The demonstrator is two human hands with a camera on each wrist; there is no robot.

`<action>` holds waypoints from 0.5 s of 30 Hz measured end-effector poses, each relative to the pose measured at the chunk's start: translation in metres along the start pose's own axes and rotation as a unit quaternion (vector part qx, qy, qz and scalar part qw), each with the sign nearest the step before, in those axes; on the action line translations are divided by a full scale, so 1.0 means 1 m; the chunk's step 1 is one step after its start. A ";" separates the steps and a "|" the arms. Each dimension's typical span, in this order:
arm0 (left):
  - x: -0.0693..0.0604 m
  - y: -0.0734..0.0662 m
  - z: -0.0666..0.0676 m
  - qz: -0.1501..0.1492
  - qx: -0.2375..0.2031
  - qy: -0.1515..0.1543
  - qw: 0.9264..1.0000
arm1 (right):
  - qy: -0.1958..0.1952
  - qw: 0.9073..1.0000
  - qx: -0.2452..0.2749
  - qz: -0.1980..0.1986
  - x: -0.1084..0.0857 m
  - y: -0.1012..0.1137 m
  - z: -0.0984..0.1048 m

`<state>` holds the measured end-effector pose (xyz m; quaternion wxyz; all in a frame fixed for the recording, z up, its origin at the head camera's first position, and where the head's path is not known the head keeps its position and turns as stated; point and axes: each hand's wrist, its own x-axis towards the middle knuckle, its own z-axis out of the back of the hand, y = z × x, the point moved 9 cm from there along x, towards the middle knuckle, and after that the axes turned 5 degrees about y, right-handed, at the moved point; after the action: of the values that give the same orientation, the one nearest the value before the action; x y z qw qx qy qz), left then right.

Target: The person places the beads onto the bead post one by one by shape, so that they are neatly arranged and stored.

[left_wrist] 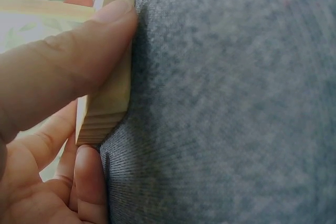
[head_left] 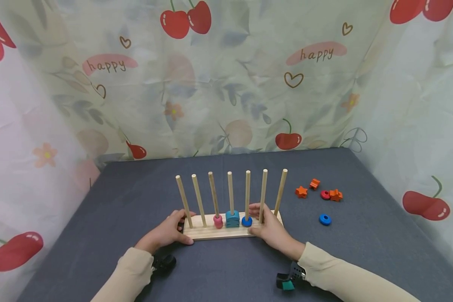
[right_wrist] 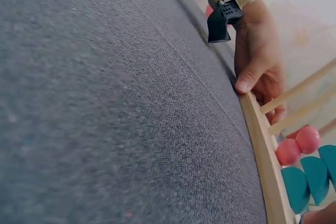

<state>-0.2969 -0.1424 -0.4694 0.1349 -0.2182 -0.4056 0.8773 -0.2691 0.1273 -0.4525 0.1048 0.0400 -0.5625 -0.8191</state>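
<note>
A wooden peg board (head_left: pixel 222 232) with a row of several upright pegs lies on the dark cloth. Its left end is gripped by my left hand (head_left: pixel 170 227); the left wrist view shows the thumb (left_wrist: pixel 68 51) along the board's front edge and fingers around the end. My right hand (head_left: pixel 272 230) holds the board right of centre, thumb at the front edge, fingers reaching between pegs toward the back. Pink beads (head_left: pixel 218 221) sit on the third peg, teal scalloped pieces (head_left: pixel 232 219) on the middle one. A blue ring (head_left: pixel 246 222) on the fifth peg lies beside the right fingers.
Right of the board, orange star-shaped pieces (head_left: pixel 301 192), another orange piece (head_left: pixel 314 183), a red ring (head_left: pixel 325 195) and a loose blue ring (head_left: pixel 325 219) lie on the dark cloth (head_left: pixel 143 188). A printed curtain (head_left: pixel 219 84) stands behind and at both sides.
</note>
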 end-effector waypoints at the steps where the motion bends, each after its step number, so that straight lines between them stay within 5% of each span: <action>1: 0.000 0.000 0.000 0.000 -0.001 0.000 1.000 | 0.009 1.000 -0.010 0.002 -0.002 0.000 0.000; 10: -0.001 -0.001 -0.001 -0.002 0.001 0.000 1.000 | 0.069 0.993 -0.085 -0.038 -0.024 -0.002 0.008; 15: -0.001 -0.002 0.000 -0.001 -0.002 -0.001 1.000 | 0.122 0.989 -0.067 -0.050 -0.036 0.002 0.017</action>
<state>-0.2956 -0.1416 -0.4679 0.1345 -0.2173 -0.4080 0.8765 -0.2370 0.1504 -0.4464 0.1344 0.1606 -0.4871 -0.8479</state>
